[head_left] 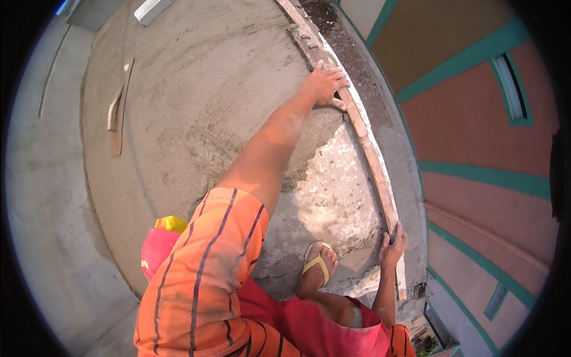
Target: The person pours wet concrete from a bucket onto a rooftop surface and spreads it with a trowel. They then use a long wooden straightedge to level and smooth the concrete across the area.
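Note:
A long narrow wooden board (370, 152) lies along the right edge of a cement-covered slab. My left hand (326, 85) grips it farther out, fingers over the board and thumb on its inner side. Closer to me, my right hand (393, 245) is closed round the board's near part, thumb on the inner side. Wet grey cement (196, 89) spreads left of the board, smeared up to its far stretch. Beside the near stretch, a rough pale patch (339, 187) of the slab shows bare of the smooth layer.
A float with a wooden handle (113, 113) rests on the cement at left. A white block (151, 9) sits at the far edge. My foot in a yellow-strapped flip-flop (318, 265) stands on the slab. A pink and yellow thing (160, 245) shows beside my left sleeve. Green-trimmed walls (470, 119) rise at right.

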`<state>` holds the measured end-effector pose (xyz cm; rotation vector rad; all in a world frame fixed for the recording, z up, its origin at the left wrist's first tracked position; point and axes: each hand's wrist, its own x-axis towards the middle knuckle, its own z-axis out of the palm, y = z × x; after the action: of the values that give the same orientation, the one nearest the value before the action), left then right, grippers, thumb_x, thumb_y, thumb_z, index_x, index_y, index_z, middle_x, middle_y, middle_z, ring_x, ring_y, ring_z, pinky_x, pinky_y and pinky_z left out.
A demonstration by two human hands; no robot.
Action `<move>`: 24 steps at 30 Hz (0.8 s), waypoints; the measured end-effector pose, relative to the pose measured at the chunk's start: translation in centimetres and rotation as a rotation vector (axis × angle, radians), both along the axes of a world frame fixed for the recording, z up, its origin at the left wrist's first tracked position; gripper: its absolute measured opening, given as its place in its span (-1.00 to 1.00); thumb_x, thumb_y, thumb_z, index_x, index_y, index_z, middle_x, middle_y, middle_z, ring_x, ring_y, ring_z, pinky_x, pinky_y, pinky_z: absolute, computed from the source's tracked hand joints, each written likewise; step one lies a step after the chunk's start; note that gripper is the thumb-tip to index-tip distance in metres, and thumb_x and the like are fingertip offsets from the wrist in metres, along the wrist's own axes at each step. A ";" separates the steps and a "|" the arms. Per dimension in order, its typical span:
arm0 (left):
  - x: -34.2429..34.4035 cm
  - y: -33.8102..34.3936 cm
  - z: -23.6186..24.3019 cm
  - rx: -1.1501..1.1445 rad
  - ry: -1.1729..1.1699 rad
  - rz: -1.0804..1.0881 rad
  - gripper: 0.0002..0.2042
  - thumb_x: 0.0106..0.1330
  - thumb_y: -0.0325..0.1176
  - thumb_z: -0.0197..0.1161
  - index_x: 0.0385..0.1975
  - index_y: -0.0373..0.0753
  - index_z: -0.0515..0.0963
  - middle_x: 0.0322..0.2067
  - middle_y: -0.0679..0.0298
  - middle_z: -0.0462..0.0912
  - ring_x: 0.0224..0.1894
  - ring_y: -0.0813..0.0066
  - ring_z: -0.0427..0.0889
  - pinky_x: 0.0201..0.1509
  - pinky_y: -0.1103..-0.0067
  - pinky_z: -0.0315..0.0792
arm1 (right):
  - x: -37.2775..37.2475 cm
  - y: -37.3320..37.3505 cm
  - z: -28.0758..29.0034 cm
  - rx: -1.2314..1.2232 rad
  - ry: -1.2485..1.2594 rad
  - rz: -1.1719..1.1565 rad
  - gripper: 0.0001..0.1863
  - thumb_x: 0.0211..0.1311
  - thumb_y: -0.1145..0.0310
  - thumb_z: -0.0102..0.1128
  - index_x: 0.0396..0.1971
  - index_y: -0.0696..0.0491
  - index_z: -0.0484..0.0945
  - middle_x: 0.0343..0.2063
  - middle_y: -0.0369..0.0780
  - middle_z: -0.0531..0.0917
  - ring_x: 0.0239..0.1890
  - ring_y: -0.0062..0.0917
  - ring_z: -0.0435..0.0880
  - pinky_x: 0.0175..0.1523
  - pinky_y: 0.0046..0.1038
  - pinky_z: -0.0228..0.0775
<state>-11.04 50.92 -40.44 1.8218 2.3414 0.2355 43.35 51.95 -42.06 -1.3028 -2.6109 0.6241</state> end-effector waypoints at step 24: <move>0.5 -9.9 -2.2 0.166 -0.098 0.154 -0.34 0.02 0.13 0.39 0.12 -0.05 0.47 0.24 0.19 0.38 0.42 0.23 0.15 0.42 -0.07 -0.22 | 0.2 -0.4 -0.4 -0.017 0.021 0.088 -0.35 0.10 0.62 0.23 0.26 0.00 0.41 -0.14 -0.01 0.49 -0.09 -0.16 0.50 0.04 -0.27 0.35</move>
<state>-10.58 41.05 -42.59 1.6552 2.4595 0.5413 43.52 51.55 -42.44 -1.1843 -2.6639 0.6715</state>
